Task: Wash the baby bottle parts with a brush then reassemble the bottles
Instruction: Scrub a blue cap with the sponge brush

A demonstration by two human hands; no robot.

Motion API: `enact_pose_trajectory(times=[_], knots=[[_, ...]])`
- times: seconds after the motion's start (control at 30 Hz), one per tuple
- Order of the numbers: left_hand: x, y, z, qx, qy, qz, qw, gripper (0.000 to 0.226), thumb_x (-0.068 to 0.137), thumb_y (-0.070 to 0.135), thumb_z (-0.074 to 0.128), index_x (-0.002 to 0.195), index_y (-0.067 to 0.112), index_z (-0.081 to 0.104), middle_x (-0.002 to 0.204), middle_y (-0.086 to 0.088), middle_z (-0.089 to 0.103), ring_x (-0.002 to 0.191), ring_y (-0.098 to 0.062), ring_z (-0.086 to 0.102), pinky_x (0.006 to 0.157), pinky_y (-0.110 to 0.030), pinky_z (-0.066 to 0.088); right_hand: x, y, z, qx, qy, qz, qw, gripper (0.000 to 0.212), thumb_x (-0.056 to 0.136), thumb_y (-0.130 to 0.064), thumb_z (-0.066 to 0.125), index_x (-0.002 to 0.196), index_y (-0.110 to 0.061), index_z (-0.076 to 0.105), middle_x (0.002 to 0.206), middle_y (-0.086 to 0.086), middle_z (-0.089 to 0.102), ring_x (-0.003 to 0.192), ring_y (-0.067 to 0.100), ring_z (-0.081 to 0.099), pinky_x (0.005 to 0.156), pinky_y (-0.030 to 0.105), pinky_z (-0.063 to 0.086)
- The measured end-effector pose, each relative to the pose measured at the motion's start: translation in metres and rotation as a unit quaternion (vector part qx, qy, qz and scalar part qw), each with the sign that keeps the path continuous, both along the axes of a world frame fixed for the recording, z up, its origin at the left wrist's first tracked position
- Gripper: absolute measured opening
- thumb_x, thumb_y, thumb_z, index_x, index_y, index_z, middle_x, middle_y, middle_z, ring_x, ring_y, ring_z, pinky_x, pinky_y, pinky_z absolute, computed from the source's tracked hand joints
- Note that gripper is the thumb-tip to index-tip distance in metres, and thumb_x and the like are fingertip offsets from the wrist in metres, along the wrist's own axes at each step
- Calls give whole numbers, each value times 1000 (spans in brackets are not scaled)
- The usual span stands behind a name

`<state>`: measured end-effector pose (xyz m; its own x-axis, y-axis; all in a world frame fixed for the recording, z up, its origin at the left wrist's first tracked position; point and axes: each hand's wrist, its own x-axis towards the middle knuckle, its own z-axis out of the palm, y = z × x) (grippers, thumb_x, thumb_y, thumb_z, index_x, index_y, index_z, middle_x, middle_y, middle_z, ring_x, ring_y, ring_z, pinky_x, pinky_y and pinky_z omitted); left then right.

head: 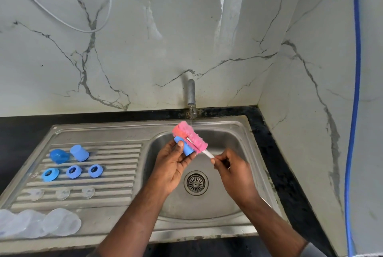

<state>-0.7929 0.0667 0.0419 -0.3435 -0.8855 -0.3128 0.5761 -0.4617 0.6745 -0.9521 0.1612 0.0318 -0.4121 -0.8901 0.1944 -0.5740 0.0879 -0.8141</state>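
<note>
Holding a small blue cap over the sink, the left hand has its thumb and fingers curled round it. The pink brush lies against the cap, just under the tap. A thin line of water runs down onto the brush. The right hand pinches the white handle of the brush with its fingertips. Both hands are above the sink bowl, near the drain.

To the left, on the ribbed side of the sink, two more blue caps sit at the back. In front of them three blue rings lie in a row. Then come three clear teats. Nearest the person, three clear bottles lie side by side. A dark surface goes round the sink. A blue hose hangs down the wall on the right.
</note>
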Motion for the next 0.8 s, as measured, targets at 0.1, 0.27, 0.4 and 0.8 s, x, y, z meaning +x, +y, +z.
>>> enact_pose_trajectory(times=[0.1,0.27,0.4,0.8], knots=[[0,2,0,28,17,1,999,22,103,7,45,117,1,61,106,-18,74,93,-27,75,81,-42,62,-2,0,1,25,1,-21,999,17,93,-22,71,83,-16,59,75,-13,68,75,-3,63,58,12,45],[-1,2,9,40,38,4,998,27,104,19,46,119,3,61,114,-18,72,97,-23,74,76,-36,63,3,3,0,6,7,-11,1000,17,92,-23,72,83,-16,59,75,-13,67,72,3,64,58,22,50],[-6,1,8,-18,-36,2,999,18,102,11,51,112,6,64,108,-10,74,98,-16,72,77,-30,61,2,2,0,11,7,-5,1000,17,91,-23,72,82,-17,59,75,-14,68,72,3,64,59,22,50],[3,-9,-5,25,-9,28,999,22,95,12,56,116,7,62,111,-18,70,103,-31,68,74,-36,63,0,-7,3,11,22,-8,1000,18,92,-22,72,82,-17,58,77,-13,69,72,2,64,60,23,52]])
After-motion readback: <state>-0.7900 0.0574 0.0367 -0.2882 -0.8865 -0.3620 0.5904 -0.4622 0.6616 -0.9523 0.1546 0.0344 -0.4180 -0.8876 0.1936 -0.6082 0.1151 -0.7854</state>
